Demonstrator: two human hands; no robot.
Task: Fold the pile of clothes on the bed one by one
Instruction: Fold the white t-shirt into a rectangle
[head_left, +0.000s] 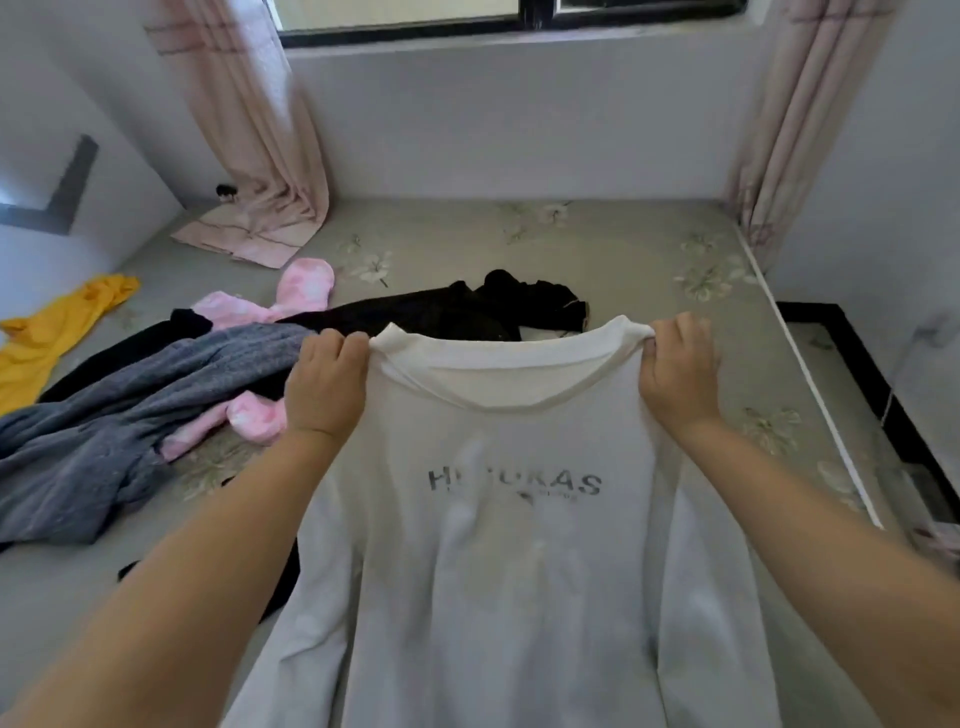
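Left hand (324, 384) and right hand (675, 371) each pinch a shoulder of the white printed cotton T-shirt (498, 545), chest text partly legible, ending "KAS", over floral grey bed (649, 270).

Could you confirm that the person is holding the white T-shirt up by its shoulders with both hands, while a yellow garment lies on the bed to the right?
Not quite: the head view shows the yellow garment on the left of the bed, not the right. Both the left hand and the right hand do hold the white T-shirt by its shoulders.

Both arms outstretched, left hand (324, 387) and right hand (675, 371) clenched, knuckles up
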